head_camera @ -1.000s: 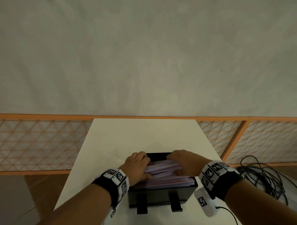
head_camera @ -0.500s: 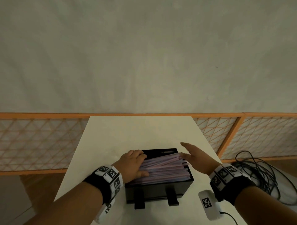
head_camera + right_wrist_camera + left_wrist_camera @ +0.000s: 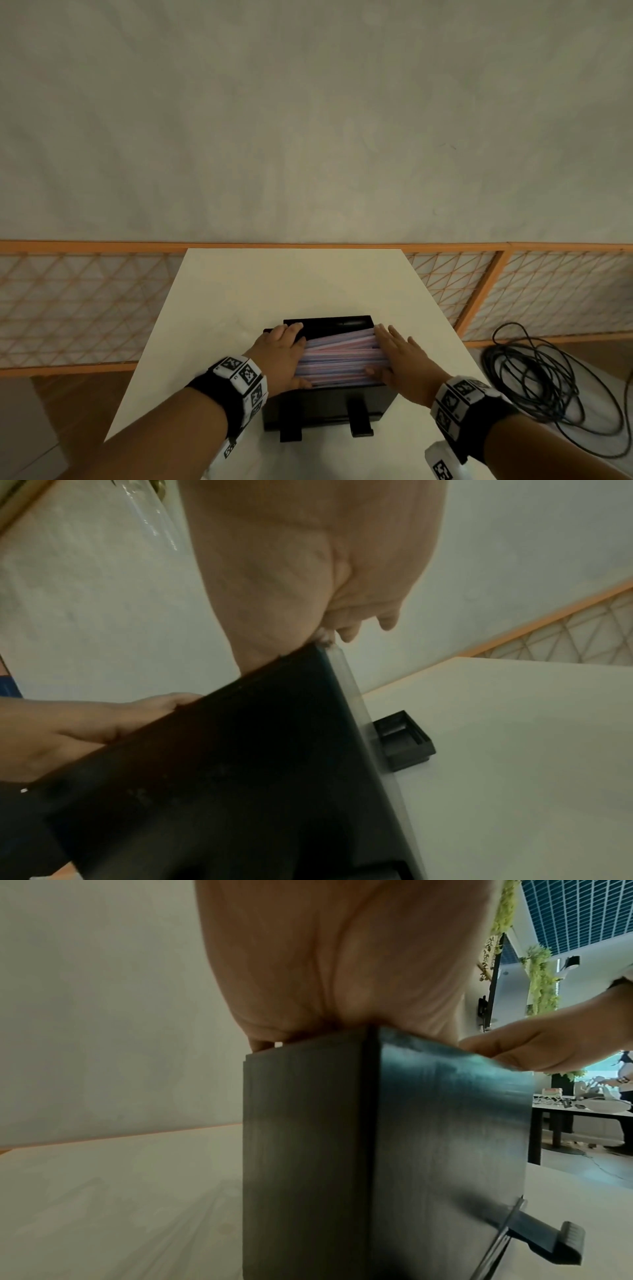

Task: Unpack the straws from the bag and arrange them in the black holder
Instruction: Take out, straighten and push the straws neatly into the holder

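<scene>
Head view: light, slippery straws squared between flat, straight-fingered left hand and right hand, best pressed at their ends inside black holder.

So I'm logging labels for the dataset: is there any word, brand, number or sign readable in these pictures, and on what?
None can be read.
The wristbands carry black-and-white square code markers, not words; small marks beside them are too blurred to read.
The black holder, straws and table show no print.
</scene>
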Demonstrator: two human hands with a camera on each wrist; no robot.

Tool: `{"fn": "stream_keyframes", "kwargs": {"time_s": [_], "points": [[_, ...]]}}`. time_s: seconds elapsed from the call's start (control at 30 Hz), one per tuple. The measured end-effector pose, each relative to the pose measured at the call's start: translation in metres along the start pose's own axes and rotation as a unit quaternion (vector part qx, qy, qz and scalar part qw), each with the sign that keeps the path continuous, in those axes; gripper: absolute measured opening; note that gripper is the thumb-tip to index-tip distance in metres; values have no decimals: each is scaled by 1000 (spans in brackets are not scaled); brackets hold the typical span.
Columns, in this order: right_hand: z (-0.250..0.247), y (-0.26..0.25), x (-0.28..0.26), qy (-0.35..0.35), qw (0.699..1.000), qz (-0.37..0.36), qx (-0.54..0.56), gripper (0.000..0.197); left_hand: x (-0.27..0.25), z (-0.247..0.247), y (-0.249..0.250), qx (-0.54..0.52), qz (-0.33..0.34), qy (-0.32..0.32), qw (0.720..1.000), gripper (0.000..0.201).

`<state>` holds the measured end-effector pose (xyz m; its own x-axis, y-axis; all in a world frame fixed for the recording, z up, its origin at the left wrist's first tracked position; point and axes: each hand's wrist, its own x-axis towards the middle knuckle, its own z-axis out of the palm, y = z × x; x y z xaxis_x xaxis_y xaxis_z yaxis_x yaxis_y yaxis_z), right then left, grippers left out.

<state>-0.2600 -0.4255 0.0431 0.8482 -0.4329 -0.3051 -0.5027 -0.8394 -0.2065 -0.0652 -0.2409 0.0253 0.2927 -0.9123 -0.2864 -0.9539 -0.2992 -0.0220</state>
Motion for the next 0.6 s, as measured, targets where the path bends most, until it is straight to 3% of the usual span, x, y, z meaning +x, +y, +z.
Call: {"fn": "stream_keyframes", "kwargs": {"time_s": [0.1,0.17,0.27,0.37,0.43,0.6], "points": [[-3,-1,0,11,1000,11,-9,97,2,1,3,7,-9,31,999,82],[-12,-9,-4,69,998,-1,-8,94,3,0,5,16,-11,49,999,74],[-30,-40,-19,158,983,-87,-21,74,7,-4,9,31,-16,66,997,56],[-25,-83,-30,55,978,-179,-90,45,11,-8,10,52,-21,75,996,39],[-16,-103,-29,0,969,-183,-166,42,14,-9,8,58,-22,70,996,35],[-11,-140,-23,29,952,-193,-234,33,26,-17,0,58,-16,29,998,34]]}}
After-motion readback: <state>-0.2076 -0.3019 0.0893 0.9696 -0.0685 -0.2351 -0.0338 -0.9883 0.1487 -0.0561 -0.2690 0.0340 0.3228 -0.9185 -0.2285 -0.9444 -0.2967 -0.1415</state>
